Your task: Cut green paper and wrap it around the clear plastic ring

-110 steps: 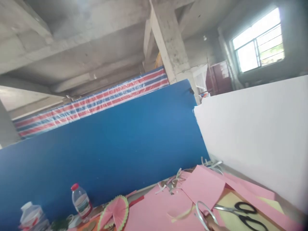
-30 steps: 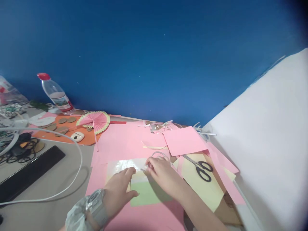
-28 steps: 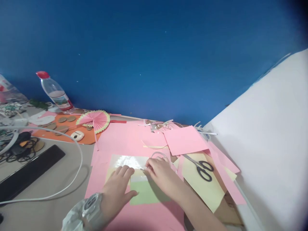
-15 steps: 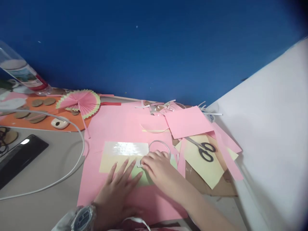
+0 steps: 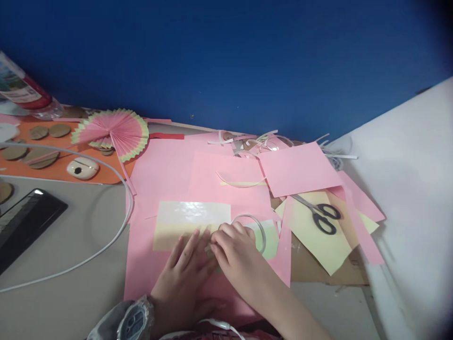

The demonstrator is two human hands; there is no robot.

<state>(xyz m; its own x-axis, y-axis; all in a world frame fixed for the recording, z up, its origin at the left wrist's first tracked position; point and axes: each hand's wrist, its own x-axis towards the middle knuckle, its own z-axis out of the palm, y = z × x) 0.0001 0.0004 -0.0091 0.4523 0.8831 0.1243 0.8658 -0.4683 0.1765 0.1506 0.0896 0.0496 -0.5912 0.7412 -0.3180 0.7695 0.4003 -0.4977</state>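
My left hand (image 5: 186,269) lies flat with its fingers stretched over a yellow and white sheet (image 5: 177,229), whose white upper part shines. My right hand (image 5: 235,243) is closed in a pinch beside my left fingertips. From its fingers a thin pale grey strip (image 5: 262,231) curls up and round in a loop. The pinched end is partly hidden by my fingers. Right of this hand, a green paper piece (image 5: 271,241) shows under the loop. Both hands rest over a large pink sheet (image 5: 141,264).
Black-handled scissors (image 5: 323,219) lie on yellow paper (image 5: 325,255) at the right. A pink pleated paper fan (image 5: 120,132) rests on orange card (image 5: 116,174). Further left are a white case (image 5: 82,167), a black phone-like object (image 5: 30,222), a bottle (image 5: 28,89) and a white cable (image 5: 99,255).
The view has shifted a little. My left fingers are nearer my right fingertips, and the strip's loop now swings further to the right, with more of the green piece showing.
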